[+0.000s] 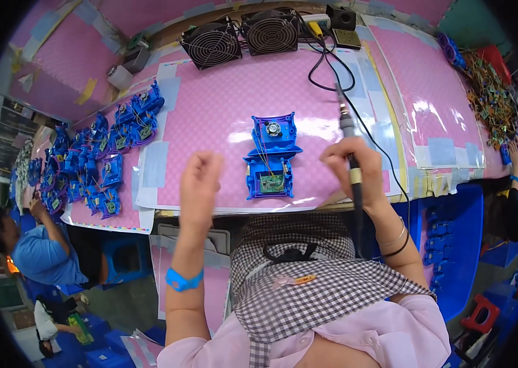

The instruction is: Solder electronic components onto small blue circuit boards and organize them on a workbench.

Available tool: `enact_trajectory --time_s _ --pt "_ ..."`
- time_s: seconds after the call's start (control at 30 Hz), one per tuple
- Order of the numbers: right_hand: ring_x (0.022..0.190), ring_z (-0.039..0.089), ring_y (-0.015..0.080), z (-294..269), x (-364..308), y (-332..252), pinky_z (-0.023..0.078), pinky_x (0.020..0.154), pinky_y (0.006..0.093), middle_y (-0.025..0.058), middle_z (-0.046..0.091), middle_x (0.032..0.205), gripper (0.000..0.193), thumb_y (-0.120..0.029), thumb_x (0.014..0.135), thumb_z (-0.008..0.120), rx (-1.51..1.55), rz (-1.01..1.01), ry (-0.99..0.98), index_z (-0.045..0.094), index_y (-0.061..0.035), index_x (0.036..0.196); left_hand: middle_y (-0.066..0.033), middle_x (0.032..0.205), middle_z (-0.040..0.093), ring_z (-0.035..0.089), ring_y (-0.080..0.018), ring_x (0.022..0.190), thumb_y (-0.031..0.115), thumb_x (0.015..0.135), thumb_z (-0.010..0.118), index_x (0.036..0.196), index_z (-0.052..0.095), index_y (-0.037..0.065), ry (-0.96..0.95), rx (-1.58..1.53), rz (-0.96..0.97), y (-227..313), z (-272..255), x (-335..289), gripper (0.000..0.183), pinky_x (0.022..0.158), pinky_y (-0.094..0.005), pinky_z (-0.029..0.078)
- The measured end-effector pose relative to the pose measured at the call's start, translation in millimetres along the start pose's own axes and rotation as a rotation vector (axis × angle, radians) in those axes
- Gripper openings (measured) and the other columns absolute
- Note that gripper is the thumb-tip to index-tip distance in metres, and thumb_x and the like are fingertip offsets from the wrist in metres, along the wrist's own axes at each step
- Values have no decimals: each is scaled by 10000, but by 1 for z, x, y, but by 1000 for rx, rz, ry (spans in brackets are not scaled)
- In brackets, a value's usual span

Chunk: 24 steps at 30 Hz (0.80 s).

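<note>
On the pink table before me lies an opened blue plastic housing (274, 155). Its far half carries a small round speaker (273, 129), and a green circuit board (272, 183) sits in the near half. Thin wires run between the two. My right hand (363, 168), to the right of the housing, is closed round a soldering iron (348, 127), its tip directed away from me. To the housing's left, apart from it, my left hand (199, 190) is raised with fingers curled together, slightly blurred. Whatever its fingers hold, if anything, is hidden.
Two fans (211, 46) stand at the back, near a soldering iron stand (346, 38). The iron's black cable (384, 153) loops along the right. Many blue housings (87, 153) crowd the left. A wire-and-board heap (489, 92) lies far right. Co-workers (44, 251) sit on both sides.
</note>
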State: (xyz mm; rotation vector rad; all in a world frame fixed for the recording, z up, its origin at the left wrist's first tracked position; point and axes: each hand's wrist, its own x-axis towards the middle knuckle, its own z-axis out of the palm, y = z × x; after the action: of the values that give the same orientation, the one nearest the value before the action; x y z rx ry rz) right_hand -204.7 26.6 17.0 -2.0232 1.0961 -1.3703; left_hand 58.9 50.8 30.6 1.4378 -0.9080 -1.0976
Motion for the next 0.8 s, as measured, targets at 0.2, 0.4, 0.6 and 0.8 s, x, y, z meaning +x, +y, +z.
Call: enact_trajectory --time_s 0.2,0.4,0.6,0.8 --pt "728 515 103 -4 -13 -4 418 684 238 50 564 828 443 -399 968 504 310 347 40 582 15 1103 -26 749 511 471 -129 619 34 860 570 1005 694 38 -158 389 437 5 11 17 191 605 -268 397" --pt "628 610 129 17 -20 0 482 583 233 92 647 766 169 -16 853 610 415 510 105 649 49 1004 -59 710 611 517 -102 547 21 774 672 849 716 29 -78 642 575 -7 36 25 87 490 -252 392" --pt "622 615 120 25 -16 5 480 558 222 88 659 767 201 -29 855 628 400 491 69 657 44 1041 -54 721 625 509 -90 516 29 756 693 833 714 34 -115 653 623 -8 41 29 80 483 -244 401" --pt "615 610 110 30 -16 8 482 557 216 85 664 777 188 -22 854 630 404 480 94 662 39 1029 -52 729 627 509 -90 519 29 758 693 835 716 40 -83 657 613 -13 43 34 81 488 -244 403"
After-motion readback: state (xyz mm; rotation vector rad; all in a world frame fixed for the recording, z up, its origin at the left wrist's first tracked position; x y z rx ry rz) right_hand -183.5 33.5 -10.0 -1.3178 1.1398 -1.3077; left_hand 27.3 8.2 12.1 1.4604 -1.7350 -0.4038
